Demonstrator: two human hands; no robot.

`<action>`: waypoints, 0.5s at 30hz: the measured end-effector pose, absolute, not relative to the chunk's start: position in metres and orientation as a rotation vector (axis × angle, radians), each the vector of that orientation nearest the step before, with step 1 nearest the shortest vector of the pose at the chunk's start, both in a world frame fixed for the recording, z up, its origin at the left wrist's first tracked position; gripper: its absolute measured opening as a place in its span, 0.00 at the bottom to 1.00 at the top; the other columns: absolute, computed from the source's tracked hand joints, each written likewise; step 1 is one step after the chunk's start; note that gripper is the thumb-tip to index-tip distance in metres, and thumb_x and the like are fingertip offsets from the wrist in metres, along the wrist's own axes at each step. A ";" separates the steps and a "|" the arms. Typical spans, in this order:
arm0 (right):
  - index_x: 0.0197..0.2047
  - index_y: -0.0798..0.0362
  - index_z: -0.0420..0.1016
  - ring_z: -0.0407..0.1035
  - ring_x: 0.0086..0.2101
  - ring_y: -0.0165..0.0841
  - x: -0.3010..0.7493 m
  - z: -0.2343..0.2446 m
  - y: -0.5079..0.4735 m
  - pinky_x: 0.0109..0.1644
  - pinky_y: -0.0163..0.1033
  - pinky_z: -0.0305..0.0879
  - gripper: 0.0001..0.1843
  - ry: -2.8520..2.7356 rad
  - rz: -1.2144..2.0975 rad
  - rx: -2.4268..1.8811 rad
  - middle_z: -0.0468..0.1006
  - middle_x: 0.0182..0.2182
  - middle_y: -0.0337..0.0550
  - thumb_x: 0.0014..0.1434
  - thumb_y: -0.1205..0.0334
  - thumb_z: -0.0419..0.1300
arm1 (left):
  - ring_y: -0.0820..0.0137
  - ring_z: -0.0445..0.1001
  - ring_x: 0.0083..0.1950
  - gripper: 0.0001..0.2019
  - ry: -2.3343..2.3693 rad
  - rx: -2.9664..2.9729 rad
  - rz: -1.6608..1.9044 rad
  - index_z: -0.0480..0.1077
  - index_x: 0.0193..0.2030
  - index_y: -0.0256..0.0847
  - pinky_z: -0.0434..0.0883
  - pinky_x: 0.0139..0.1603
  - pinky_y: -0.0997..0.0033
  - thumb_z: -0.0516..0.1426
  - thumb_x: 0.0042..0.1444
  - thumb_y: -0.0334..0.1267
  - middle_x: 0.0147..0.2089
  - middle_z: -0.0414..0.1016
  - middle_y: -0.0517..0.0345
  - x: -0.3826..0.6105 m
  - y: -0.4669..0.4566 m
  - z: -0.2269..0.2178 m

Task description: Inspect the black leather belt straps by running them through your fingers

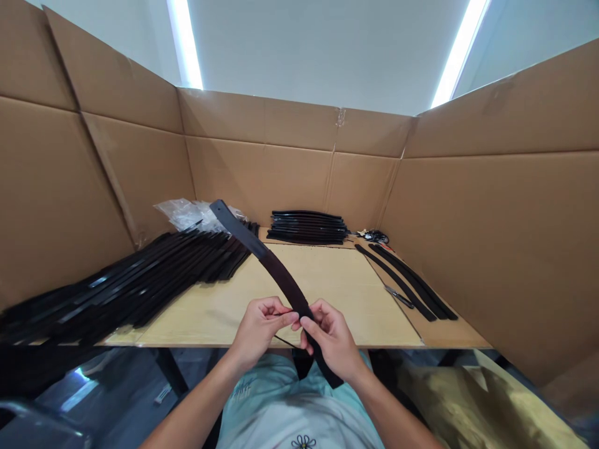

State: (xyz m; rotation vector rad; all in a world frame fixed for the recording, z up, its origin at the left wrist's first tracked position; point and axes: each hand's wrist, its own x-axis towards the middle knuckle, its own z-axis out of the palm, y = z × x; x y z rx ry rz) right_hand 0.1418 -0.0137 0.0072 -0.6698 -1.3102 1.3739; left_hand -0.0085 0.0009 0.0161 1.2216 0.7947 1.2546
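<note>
Your left hand (262,329) and right hand (331,340) are pinching the black leather strap (279,272) close together, fingers closed firmly, its free end rising toward the stacked straps (135,290) ahead-left.

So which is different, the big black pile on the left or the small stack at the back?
The pile is much bigger than the stack. The pile spreads in a messy, slanting fan, while the stack is tidy, with its pieces lined up. The pile runs off the left side of the table, while the stack sits near the cardboard wall. Both are made of long, shiny black strips.
</note>
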 end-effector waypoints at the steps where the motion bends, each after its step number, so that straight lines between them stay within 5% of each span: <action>1: 0.30 0.54 0.67 0.64 0.19 0.23 0.142 0.007 -0.013 0.20 0.28 0.60 0.14 -1.303 1.363 -0.660 0.74 0.24 0.37 0.55 0.51 0.62 | 0.70 0.72 0.25 0.13 0.805 1.224 1.264 0.68 0.20 0.37 0.67 0.28 0.73 0.67 0.40 0.39 0.21 0.75 0.59 -0.008 0.001 0.017; 6: 0.36 0.54 0.74 0.68 0.27 0.27 0.144 0.005 -0.010 0.31 0.33 0.66 0.13 -1.294 1.328 -0.657 0.77 0.30 0.41 0.52 0.54 0.64 | 0.72 0.71 0.24 0.14 0.889 1.176 1.349 0.68 0.18 0.36 0.66 0.27 0.75 0.69 0.36 0.39 0.20 0.74 0.60 -0.008 0.002 0.018; 10: 0.46 0.52 0.74 0.69 0.32 0.29 0.144 0.003 -0.010 0.32 0.33 0.68 0.21 -1.350 1.344 -0.672 0.76 0.32 0.41 0.47 0.59 0.68 | 0.71 0.72 0.26 0.14 0.838 1.160 1.272 0.71 0.22 0.35 0.68 0.30 0.73 0.70 0.31 0.37 0.23 0.75 0.59 -0.008 0.005 0.016; 15: 0.35 0.54 0.72 0.68 0.28 0.28 0.143 0.005 -0.013 0.27 0.34 0.72 0.14 -1.410 1.353 -0.702 0.75 0.32 0.40 0.47 0.59 0.68 | 0.76 0.66 0.20 0.14 0.828 1.175 1.262 0.66 0.18 0.37 0.64 0.24 0.77 0.69 0.34 0.37 0.18 0.70 0.65 -0.009 0.003 0.016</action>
